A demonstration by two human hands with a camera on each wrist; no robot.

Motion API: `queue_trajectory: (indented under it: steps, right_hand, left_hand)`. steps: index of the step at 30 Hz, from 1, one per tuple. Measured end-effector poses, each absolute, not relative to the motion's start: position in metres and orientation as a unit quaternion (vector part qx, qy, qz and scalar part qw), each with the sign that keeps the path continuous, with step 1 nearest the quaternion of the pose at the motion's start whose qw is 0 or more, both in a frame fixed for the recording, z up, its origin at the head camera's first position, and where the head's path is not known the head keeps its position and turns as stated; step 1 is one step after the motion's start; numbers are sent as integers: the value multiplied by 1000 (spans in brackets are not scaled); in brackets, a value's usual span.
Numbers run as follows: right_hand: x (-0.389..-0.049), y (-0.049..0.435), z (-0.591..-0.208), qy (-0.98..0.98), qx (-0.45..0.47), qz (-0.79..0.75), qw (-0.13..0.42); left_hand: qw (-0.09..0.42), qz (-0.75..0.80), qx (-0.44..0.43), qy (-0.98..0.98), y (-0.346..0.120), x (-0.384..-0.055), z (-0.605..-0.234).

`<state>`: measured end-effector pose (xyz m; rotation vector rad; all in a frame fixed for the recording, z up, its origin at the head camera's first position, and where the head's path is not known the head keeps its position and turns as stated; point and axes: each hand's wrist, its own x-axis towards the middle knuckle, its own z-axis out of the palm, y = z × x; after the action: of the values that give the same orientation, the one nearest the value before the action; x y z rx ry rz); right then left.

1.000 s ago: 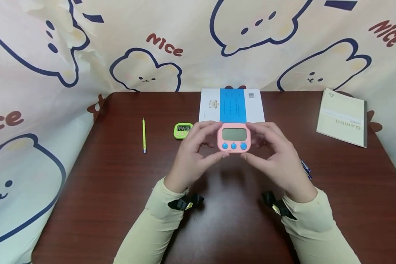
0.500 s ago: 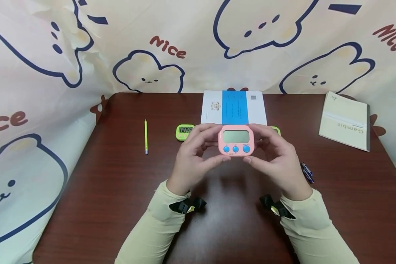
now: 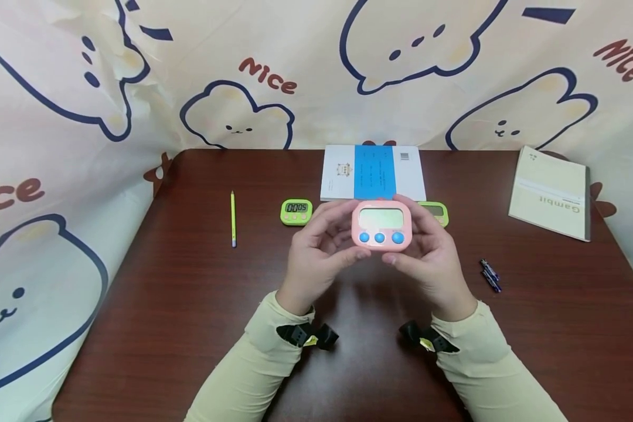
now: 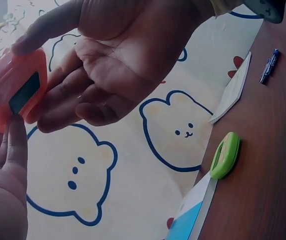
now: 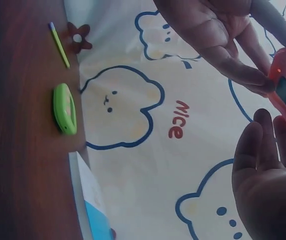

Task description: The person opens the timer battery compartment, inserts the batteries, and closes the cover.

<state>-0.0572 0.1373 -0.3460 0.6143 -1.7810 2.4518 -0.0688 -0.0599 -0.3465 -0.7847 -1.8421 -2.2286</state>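
Note:
A pink digital timer with a blank screen and blue buttons is held up above the table, facing me. My left hand grips its left side, thumb at the lower edge. On the other side my right hand holds it the same way, with the thumb at the bottom and fingers behind and above. The left wrist view shows the pink timer from the side, between both hands. Just beyond my left hand lies a green timer reading 00:05. Another green timer is partly hidden behind my right hand.
A white booklet with a blue band lies at the table's back edge. At the far right is a cream notebook. Dark blue pens rest right of my hands, and a yellow-green pencil lies to the left.
The pink timer has shifted slightly right and down, and its screen looks lighter. My right hand has moved inward, uncovering the right green timer and the pens. The left green timer's reading went from 00:04 to 00:05.

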Motion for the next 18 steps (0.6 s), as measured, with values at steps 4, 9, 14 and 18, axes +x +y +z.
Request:
queue_trajectory:
  steps: [4,9,14,18]
  right_hand:
    - [-58,138,-347,-583,191,789,22]
    - [-58,141,-347,-634,191,748,39]
    - [-59,141,-350,-692,204,689,60]
    - [-61,140,-352,-717,219,658,68]
  left_hand:
    - [65,-736,-264,-620,-62,-69,-347]
    - [39,-688,-285,-666,-71,-74,-344]
    - [18,-610,-297,-734,-83,-80,-342]
    - [16,-581,-303,-755,-87,-80,-342]
